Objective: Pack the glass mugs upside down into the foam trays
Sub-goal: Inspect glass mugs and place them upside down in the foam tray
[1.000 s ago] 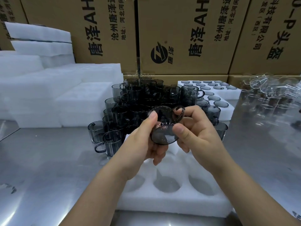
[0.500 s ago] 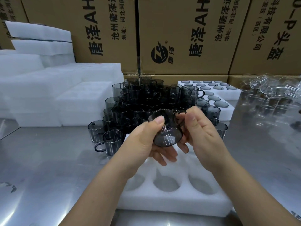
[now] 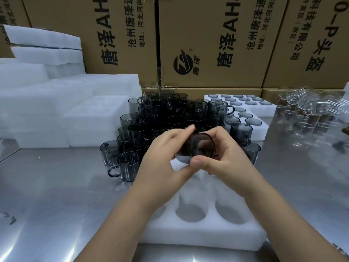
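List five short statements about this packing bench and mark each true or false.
1. The left hand and right hand together hold one smoky grey glass mug. True.
2. The near foam tray has mugs in its front holes. False: the holes that show are empty.
3. The rear foam tray has grey mugs sunk in its holes. True.
4. The pile of loose grey mugs sits inside a carton. False: it stands on the steel table, in front of the cardboard boxes.
5. Clear glassware lies at the far right of the table. True.
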